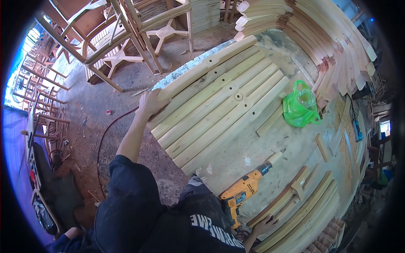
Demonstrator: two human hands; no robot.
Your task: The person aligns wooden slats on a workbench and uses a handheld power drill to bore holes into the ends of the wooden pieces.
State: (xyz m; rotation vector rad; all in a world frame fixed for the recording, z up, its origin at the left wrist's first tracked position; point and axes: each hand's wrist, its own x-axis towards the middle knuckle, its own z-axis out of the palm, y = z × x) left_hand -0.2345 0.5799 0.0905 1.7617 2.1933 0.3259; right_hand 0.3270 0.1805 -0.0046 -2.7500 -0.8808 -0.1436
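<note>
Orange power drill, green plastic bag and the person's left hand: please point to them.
Orange power drill [243,186], head view: side of its body.
Green plastic bag [298,109], head view: its front.
Left hand [150,102], head view: back of the hand.

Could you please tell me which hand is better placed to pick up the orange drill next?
Probably the right hand: it lies at the curved wooden pieces, near the orange drill. The left hand is farther off, at the ends of the straight slats.

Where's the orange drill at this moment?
In the head view, the orange drill lies on the tabletop, below and right of centre, between the straight wooden slats and the curved wooden strips by the right hand.
</note>
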